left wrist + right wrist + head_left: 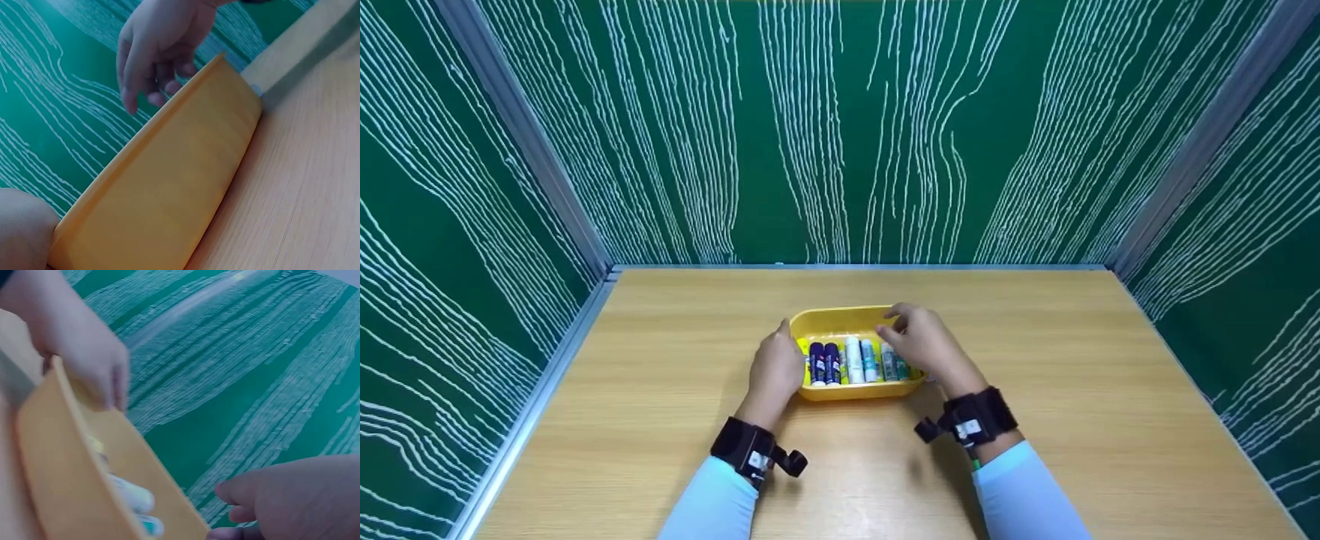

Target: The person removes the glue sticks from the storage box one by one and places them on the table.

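A yellow plastic basket (855, 391) stands on the table in the head view. Side by side in it lie several capped tubes that look like glue sticks: two dark purple ones (824, 364), a white one (854, 361) and teal-and-white ones (869, 361). My left hand (777, 363) grips the basket's left end, with its fingers over the rim in the right wrist view. Above the basket's right end is my right hand (926, 341), fingers loosely bent and nothing held. The left wrist view shows this right hand (163, 50) beyond the rim, apart from the tubes.
The wooden table (660, 390) ends at a green back wall (870, 150) with white wavy lines. Similar side panels and grey metal posts (529, 135) border it. A dark strap with a small camera (975, 420) sits on each wrist.
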Tool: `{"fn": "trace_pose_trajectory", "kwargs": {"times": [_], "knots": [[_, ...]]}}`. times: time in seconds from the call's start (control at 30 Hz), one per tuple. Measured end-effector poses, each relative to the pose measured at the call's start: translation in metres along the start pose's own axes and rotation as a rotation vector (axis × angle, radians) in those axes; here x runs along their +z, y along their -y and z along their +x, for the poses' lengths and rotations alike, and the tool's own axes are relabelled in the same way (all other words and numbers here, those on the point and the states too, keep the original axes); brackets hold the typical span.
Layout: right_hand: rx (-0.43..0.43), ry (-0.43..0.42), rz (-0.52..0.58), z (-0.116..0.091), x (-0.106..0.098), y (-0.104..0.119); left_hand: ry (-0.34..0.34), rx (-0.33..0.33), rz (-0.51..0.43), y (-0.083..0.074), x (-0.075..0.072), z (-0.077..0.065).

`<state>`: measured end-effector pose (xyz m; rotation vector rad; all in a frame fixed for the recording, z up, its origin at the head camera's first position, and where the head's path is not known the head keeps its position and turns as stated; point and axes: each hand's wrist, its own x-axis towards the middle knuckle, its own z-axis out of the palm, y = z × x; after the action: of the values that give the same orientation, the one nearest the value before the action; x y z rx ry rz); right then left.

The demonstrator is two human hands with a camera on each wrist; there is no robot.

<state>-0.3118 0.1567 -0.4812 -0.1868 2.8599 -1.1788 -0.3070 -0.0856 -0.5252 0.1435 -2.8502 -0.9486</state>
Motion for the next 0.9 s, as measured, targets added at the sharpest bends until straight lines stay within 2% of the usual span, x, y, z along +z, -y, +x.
{"fn": "trace_pose_trajectory", "kwargs": {"times": [0.2,0.47,0.73,0.9], "knots": [[-0.035,-0.005,-0.008,0.000,0.024,0.001,-0.015,0.002,-0.001,0.001,-0.001,0.000],[-0.090,0.009,-0.049,0.003,0.038,-0.006,-0.001,-0.003,0.010,0.001,-0.001,-0.001],[-0.057,0.061,-0.076,0.003,0.045,-0.008,-0.007,0.001,0.012,0.001,0.000,0.000],[-0.043,0.054,-0.098,0.002,0.047,-0.008,-0.011,0.011,0.017,0.002,0.001,0.001]]}}
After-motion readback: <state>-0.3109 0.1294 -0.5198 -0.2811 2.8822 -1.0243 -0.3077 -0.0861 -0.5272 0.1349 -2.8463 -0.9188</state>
